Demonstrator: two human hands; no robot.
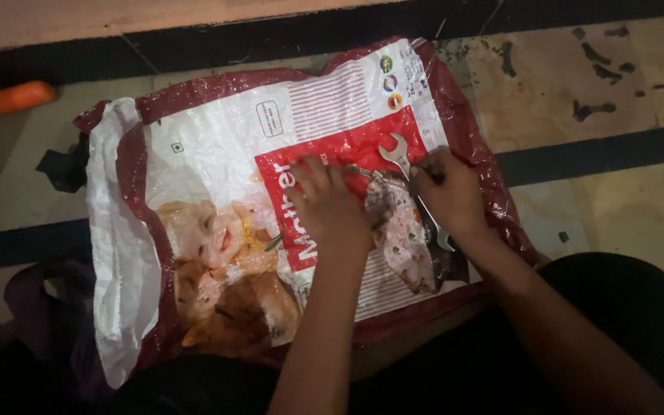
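While I sit over the sack (217,161), which lies flat on the tiled floor (547,100), both my forearms come up from the near edge of it toward its middle. I think this work goes well only if the small dark parts (393,201) are kept together on the plastic and do not roll off its right edge. My left hand (330,206) rests palm down on the red printed panel, the fingers spread and a little bent, pressing on the sack; I cannot tell if it holds something under them. Just beside it, my right hand (449,192) is curled, the fingertips pinched on something small and dark that I cannot make out. The wrench (415,188) lies between the two hands; its open end points to the far edge, and its shaft passes under my right hand. Beyond the far left corner of the sack, an orange handle (8,101) lies on the floor, well apart.
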